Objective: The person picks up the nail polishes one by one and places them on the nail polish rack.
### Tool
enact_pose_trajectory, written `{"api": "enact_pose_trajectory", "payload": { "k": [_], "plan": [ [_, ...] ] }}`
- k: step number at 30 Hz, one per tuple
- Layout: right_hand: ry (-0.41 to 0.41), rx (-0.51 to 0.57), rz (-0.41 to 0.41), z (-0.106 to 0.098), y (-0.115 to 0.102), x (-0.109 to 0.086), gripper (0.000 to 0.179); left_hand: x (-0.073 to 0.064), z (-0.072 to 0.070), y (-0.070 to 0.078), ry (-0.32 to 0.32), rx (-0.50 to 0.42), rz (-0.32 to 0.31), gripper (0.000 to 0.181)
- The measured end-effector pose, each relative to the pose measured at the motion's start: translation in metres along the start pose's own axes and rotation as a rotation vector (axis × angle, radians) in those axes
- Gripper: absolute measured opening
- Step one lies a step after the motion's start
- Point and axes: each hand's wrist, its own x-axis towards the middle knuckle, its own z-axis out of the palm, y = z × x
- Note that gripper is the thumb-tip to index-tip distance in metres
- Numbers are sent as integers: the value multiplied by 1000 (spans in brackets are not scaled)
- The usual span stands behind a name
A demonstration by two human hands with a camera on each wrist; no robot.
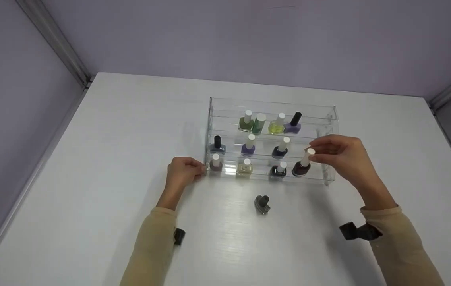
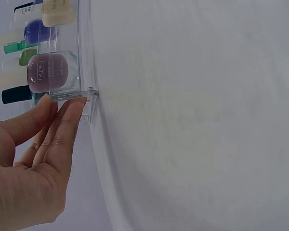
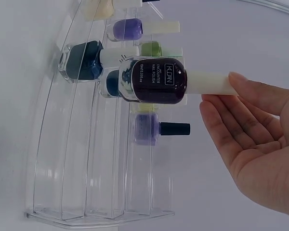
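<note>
My right hand (image 1: 340, 155) pinches the white cap of a dark maroon nail polish bottle (image 3: 161, 81) between thumb and fingers. This bottle is tilted over the right part of the front tier of a clear stepped display rack (image 1: 330, 172). At the rack's left side panel, my left hand (image 2: 43, 159) holds the edge with thumb and fingertips. Closest to those fingers stands a mauve nail polish bottle (image 2: 50, 72) with a white cap. A cream bottle (image 1: 245, 167) and a dark bottle (image 1: 278, 171) share the front tier.
Behind, the middle tier carries a purple bottle (image 1: 248, 147) among others; green, yellow and lilac bottles (image 1: 292, 128) stand higher up. A grey nail polish bottle (image 1: 262, 204) with a dark cap lies on the white table (image 1: 225, 254) before the rack. Walls rise behind and beside it.
</note>
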Motion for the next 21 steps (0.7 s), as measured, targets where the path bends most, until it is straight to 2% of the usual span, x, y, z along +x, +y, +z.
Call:
{"api": "enact_pose_trajectory", "payload": {
  "k": [21],
  "plan": [
    [99, 10, 51, -17, 13, 10, 31, 1, 0, -1, 4, 11, -12, 7]
  ]
}}
